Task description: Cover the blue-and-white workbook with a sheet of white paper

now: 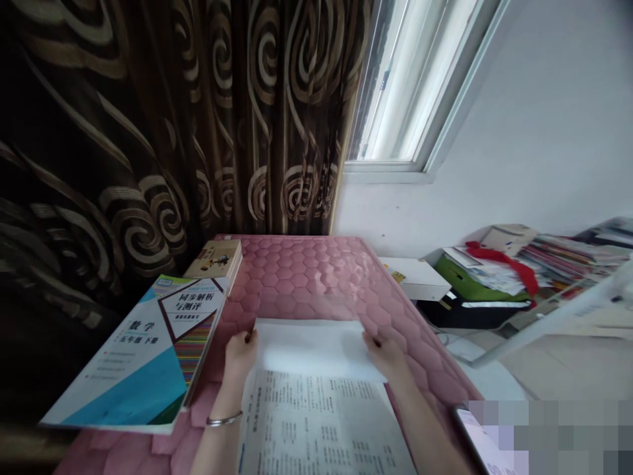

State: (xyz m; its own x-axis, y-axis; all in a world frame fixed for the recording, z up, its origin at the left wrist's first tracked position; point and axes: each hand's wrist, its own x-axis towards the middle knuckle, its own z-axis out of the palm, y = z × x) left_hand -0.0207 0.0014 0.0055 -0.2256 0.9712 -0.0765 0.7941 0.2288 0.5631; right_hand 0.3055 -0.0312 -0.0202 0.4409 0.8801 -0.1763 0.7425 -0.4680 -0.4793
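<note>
A large printed sheet of paper (321, 422) lies on the pink quilted table cover (297, 277), its far end folded over so that a blank white flap (311, 346) shows. At the flap's left edge, my left hand (241, 351) pinches the paper between thumb and curled fingers; a silver bangle is on that wrist. My right hand (383, 356) grips the opposite edge in the same way, slightly blurred. Both forearms reach in from the bottom, with the printed part of the sheet between them.
Left of the paper lies a stack of books with a blue and white workbook (143, 356) on top, and a brown box-like stack (215, 257) behind. A phone (482, 439) is at lower right. Beyond the right edge are a white box (420, 278) and piled papers (558, 257). A patterned curtain (267, 119) hangs behind.
</note>
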